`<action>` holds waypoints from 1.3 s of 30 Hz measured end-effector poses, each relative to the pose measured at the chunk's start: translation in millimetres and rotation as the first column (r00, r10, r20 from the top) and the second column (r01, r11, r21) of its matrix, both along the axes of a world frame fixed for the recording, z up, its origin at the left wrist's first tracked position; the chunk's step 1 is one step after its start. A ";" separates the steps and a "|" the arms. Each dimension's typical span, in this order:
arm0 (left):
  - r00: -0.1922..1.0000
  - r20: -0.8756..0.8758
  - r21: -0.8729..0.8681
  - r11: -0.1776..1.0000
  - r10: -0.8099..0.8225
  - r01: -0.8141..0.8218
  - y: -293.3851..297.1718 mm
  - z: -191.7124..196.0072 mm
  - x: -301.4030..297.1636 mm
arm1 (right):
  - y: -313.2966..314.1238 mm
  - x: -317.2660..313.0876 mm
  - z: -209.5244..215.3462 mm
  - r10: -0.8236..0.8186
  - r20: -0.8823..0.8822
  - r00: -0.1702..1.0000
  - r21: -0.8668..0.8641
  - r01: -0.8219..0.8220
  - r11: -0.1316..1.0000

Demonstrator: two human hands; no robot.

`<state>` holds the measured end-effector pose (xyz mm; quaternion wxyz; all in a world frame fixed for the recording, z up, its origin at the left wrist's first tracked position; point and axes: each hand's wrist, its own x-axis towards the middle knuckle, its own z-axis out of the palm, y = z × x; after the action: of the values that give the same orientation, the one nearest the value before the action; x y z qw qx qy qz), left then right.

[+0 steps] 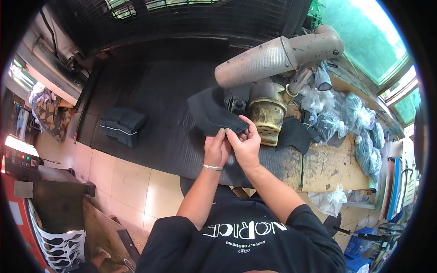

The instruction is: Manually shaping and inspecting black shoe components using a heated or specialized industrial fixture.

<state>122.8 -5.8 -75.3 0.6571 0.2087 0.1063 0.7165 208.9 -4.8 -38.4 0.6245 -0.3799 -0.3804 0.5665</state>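
Both hands hold a fanned stack of thin, curved black sheets [210, 110] above the near part of the black table. My left hand [216, 151] pinches the near edge of the stack, thumb on top. Close beside it, my right hand [246, 146] grips the same edge, its thumb beside the left thumb and its fingers curled round the right end. Just right of the stack stands a worn yellowish machine head [266, 111] with holes low on its front. Right of that, more curved black sheets [294, 135] lie on the table.
A thick grey machine arm [257, 62] reaches over the table's far right. A bundle of black pieces [122, 126], tied with a light band, lies at left. Several clear plastic bags [359, 111] are heaped at right. A control box [21, 154] stands at far left.
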 end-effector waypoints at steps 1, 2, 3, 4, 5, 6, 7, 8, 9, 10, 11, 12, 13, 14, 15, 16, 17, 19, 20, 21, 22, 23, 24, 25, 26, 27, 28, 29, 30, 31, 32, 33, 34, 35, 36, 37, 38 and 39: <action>1.000 -0.002 0.005 1.000 0.004 -0.004 6.9 -4.5 -3.1 | 3.7 -3.4 -1.0 -0.020 0.026 0.999 0.019 0.019 1.000; 1.000 -0.023 -0.025 1.000 -0.004 0.003 14.2 -8.7 -6.6 | 7.2 -5.6 -2.1 -0.039 0.051 0.998 0.039 0.037 0.999; 0.999 -0.040 -0.057 0.998 -0.017 0.015 21.1 -5.0 -7.2 | 10.2 -4.0 -4.9 -0.039 0.053 0.998 0.044 0.037 0.998; 0.999 -0.039 -0.052 0.999 -0.016 0.014 27.0 -1.3 -6.8 | 11.8 -1.0 -8.3 -0.065 0.086 0.994 0.103 0.056 0.993; 0.999 -0.016 -0.041 0.999 -0.034 0.034 32.5 2.3 -6.4 | 12.2 2.9 -11.9 -0.093 0.119 0.989 0.162 0.073 0.984; 0.999 0.004 -0.031 0.998 -0.052 0.052 38.3 7.3 -8.0 | 5.9 8.6 -17.3 -0.091 0.120 0.989 0.167 0.071 0.983; 0.998 0.025 -0.023 0.998 -0.062 0.063 45.4 8.0 -13.8 | -7.4 16.7 -23.5 -0.042 0.322 0.946 0.182 -0.019 0.983; 0.998 0.027 -0.014 0.998 -0.053 0.053 51.8 8.8 -19.2 | -21.0 25.9 -32.0 0.001 0.512 0.859 0.180 -0.109 0.978; 0.995 0.020 0.004 0.995 -0.099 0.099 58.7 9.9 -20.7 | -31.0 36.6 -48.7 0.045 0.544 0.838 0.145 -0.146 0.979; 0.989 0.012 0.021 0.989 -0.145 0.145 65.1 11.7 -20.0 | -40.2 47.1 -71.2 0.088 0.575 0.814 0.106 -0.181 0.978; 0.986 0.015 0.029 0.986 -0.166 0.165 69.5 19.7 -16.0 | -51.1 58.6 -95.6 0.134 0.587 0.799 0.009 -0.173 0.985; 0.986 0.024 0.035 0.985 -0.167 0.166 73.8 25.8 -12.8 | -60.1 68.2 -113.8 0.181 0.594 0.784 -0.088 -0.160 0.983; 0.981 0.022 0.048 0.980 -0.193 0.192 76.7 30.4 -13.0 | -66.2 73.0 -121.9 0.184 0.599 0.780 -0.086 -0.165 0.982; 0.975 0.020 0.060 0.974 -0.220 0.218 79.8 32.8 -13.1 | -71.4 78.0 -130.0 0.149 0.685 0.713 0.001 -0.205 0.979; 0.976 0.025 0.061 0.975 -0.214 0.212 82.5 33.2 -13.0 | -73.1 79.5 -128.7 0.105 0.760 0.641 0.081 -0.254 0.964; 0.975 -0.004 0.072 0.972 -0.222 0.222 84.7 33.4 -12.9 | -72.2 78.4 -128.8 0.109 0.762 0.638 0.079 -0.259 0.963; 0.973 -0.034 0.081 0.970 -0.229 0.231 85.1 33.0 -12.6 | -71.2 74.9 -129.8 0.098 0.742 0.663 0.077 -0.229 0.971; 0.976 -0.016 0.072 0.973 -0.218 0.219 84.3 37.6 -6.6 | -68.4 74.1 -130.6 0.078 0.728 0.681 0.077 -0.194 0.978; 0.978 -0.002 0.060 0.976 -0.207 0.207 83.3 38.7 -4.9 | -68.5 74.6 -131.4 0.080 0.729 0.680 0.076 -0.196 0.978; 0.979 0.003 0.065 0.977 -0.205 0.204 82.4 37.2 -5.3 | -69.2 75.4 -130.8 0.060 0.740 0.670 0.097 -0.195 0.976; 0.974 0.006 0.070 0.972 -0.225 0.224 81.6 34.5 -6.5 | -69.4 75.9 -130.4 0.040 0.750 0.661 0.119 -0.194 0.974; 0.969 0.009 0.075 0.967 -0.245 0.244 80.3 32.5 -7.4 | -69.1 76.1 -130.0 0.040 0.754 0.656 0.121 -0.198 0.973; 0.970 0.011 0.074 0.968 -0.242 0.241 79.0 32.3 -6.7 | -68.4 76.3 -130.4 0.042 0.755 0.655 0.113 -0.194 0.975; 0.970 0.010 0.070 0.968 -0.242 0.241 77.5 32.3 -5.9 | -68.1 76.6 -130.6 0.044 0.756 0.653 0.106 -0.189 0.976; 0.970 0.010 0.066 0.968 -0.242 0.241 75.7 32.5 -5.0 | -68.0 77.0 -130.4 0.047 0.758 0.651 0.105 -0.193 0.976; 0.971 0.012 0.066 0.969 -0.239 0.237 73.4 32.9 -4.5 | -68.2 76.5 -130.4 0.051 0.748 0.662 0.098 -0.187 0.977; 0.971 0.026 0.056 0.970 -0.238 0.236 70.9 33.6 -3.9 | -68.3 76.2 -130.1 0.055 0.738 0.673 0.092 -0.181 0.979; 0.971 0.041 0.046 0.971 -0.238 0.236 68.5 33.9 -3.5 | -68.2 75.8 -129.8 0.056 0.740 0.671 0.093 -0.185 0.978; 0.971 0.043 0.048 0.972 -0.234 0.232 66.1 33.1 -4.0 | -68.5 74.8 -130.2 0.057 0.736 0.675 0.091 -0.181 0.979; 0.971 0.048 0.037 0.972 -0.234 0.232 63.9 32.0 -4.6 | -68.9 74.3 -130.2 0.057 0.732 0.679 0.089 -0.178 0.980; 0.971 0.054 0.026 0.972 -0.233 0.232 61.9 30.9 -4.9 | -69.2 74.2 -130.0 0.057 0.734 0.677 0.091 -0.182 0.979; 0.972 0.056 0.029 0.973 -0.229 0.228 59.9 29.2 -5.3 | -69.6 73.8 -129.9 0.057 0.733 0.678 0.089 -0.179 0.980; 0.970 0.058 0.018 0.972 -0.234 0.234 58.1 27.3 -5.6 | -69.8 73.6 -129.6 0.056 0.732 0.679 0.088 -0.176 0.981; 0.969 0.061 0.007 0.971 -0.240 0.240 56.4 25.3 -5.8 | -69.7 73.6 -129.2 0.058 0.733 0.677 0.089 -0.180 0.980; 0.970 0.062 0.010 0.972 -0.234 0.233 55.0 21.6 -7.5 | -69.4 73.0 -128.7 0.056 0.737 0.673 0.094 -0.185 0.978; 0.968 0.058 -0.005 0.969 -0.246 0.247 53.8 17.9 -9.7 | -69.2 72.5 -128.2 0.055 0.741 0.669 0.100 -0.190 0.977; 0.965 0.053 -0.019 0.966 -0.258 0.260 52.3 14.2 -11.3 | -69.2 72.0 -127.6 0.057 0.742 0.668 0.102 -0.197 0.975; 0.965 0.056 -0.018 0.966 -0.257 0.259 50.3 14.8 -10.2 | -69.6 72.5 -127.4 0.058 0.746 0.663 0.095 -0.192 0.977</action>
<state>112.6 44.5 -60.4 0.7499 0.1934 0.0696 0.6288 281.4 -74.4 -165.9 0.4056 -0.4962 -0.6712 0.3724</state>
